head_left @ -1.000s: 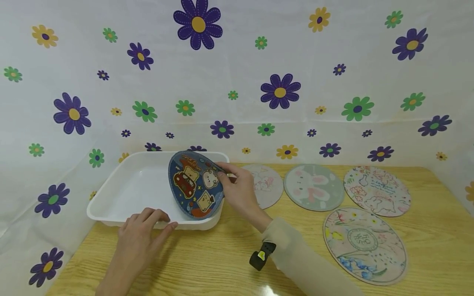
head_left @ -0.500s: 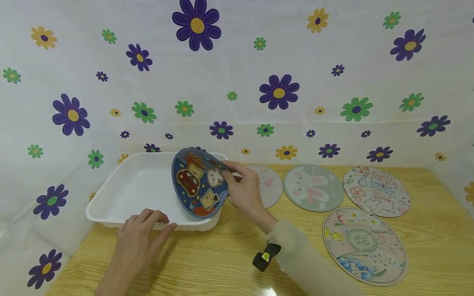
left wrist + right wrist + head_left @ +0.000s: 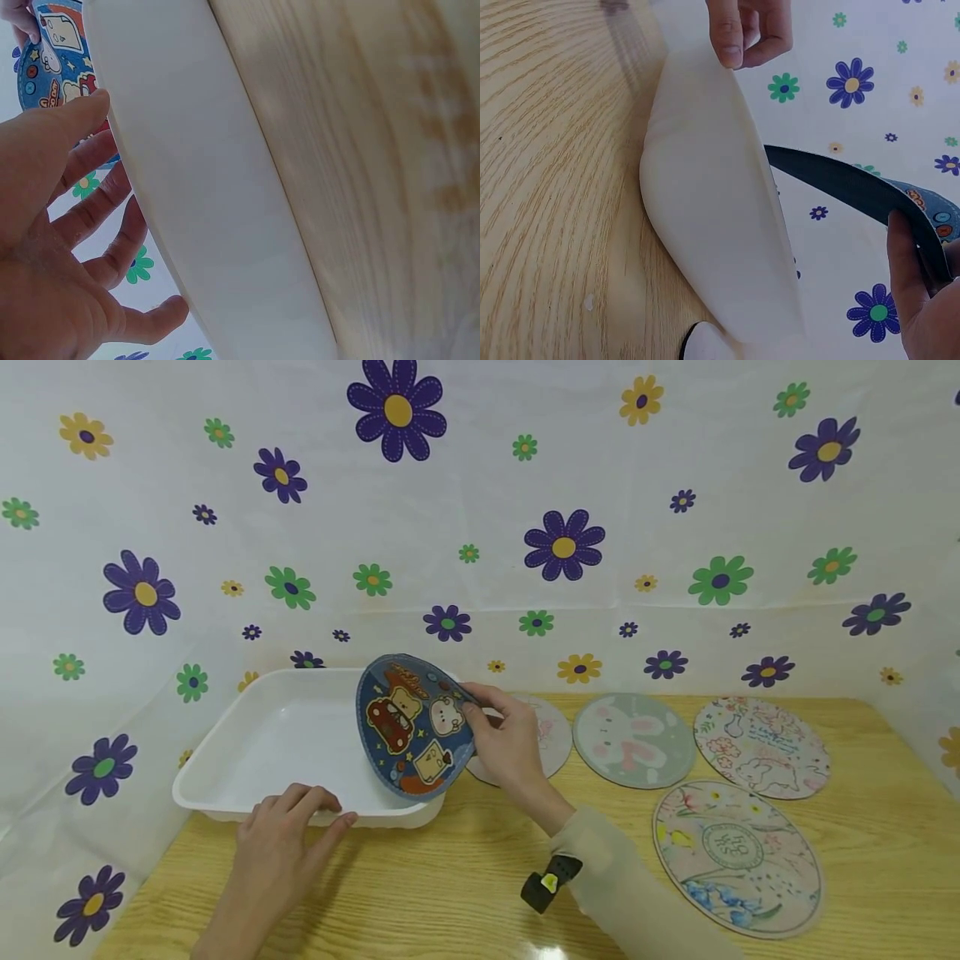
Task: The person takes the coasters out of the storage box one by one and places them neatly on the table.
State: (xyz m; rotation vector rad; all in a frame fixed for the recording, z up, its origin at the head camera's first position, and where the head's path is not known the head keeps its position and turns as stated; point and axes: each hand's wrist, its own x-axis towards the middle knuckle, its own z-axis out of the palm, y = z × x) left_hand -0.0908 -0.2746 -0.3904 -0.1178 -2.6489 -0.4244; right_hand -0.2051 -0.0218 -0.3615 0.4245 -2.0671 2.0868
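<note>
A round blue mouse pad [image 3: 408,727] with cartoon bears and a red car stands tilted and bent over the right end of a white tray [image 3: 285,735]. My right hand [image 3: 510,735] pinches its right edge between thumb and fingers. In the right wrist view the pad's dark underside [image 3: 840,180] shows, curving up to the thumb. My left hand [image 3: 277,839] holds the tray's near rim. Seen from the left wrist, the thumb meets the rim and several fingers [image 3: 90,210] reach behind it. The blue pad's lower edge overlaps the tray's near right corner in the head view.
Right of the tray lie a pale pad [image 3: 551,735] partly behind my right hand, a green bunny pad [image 3: 635,741], a pink floral pad [image 3: 762,747] and a larger floral pad [image 3: 738,860]. They lie flat on the wooden table [image 3: 420,893], before a flower-printed cloth [image 3: 480,485].
My right hand has moved a little right and up with the blue mouse pad, whose top edge now stands higher. My left hand has stayed at the tray's rim.
</note>
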